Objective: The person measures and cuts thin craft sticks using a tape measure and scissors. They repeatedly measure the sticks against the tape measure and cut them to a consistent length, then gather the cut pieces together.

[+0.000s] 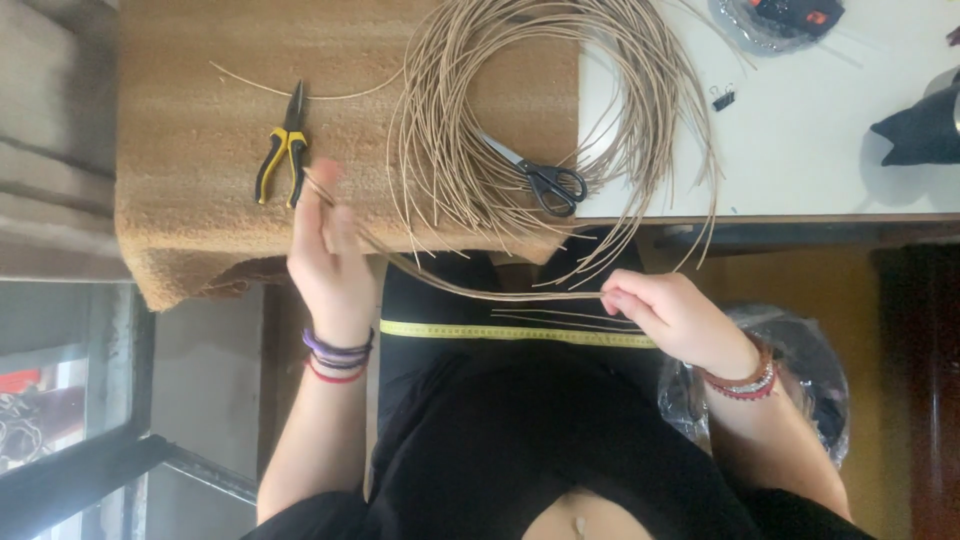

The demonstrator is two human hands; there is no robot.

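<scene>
My left hand [325,255] pinches one end of a thin tan reed strand [470,288], just below the yellow-handled pliers [283,148]. My right hand [668,312] grips the other end of the same strand, along with a few short strands, over my lap. The strand bows slightly between the two hands. A large coil of tan reed [520,120] lies on the table above, with black-handled scissors [540,178] resting on it. A yellow measuring tape [500,332] lies flat across my black-clad lap below the strand.
A brown mat [200,200] covers the left part of the white table [800,150]. A black binder clip [723,97] and a clear bag [775,25] sit at the far right. A plastic-lined bin [800,370] stands by my right arm.
</scene>
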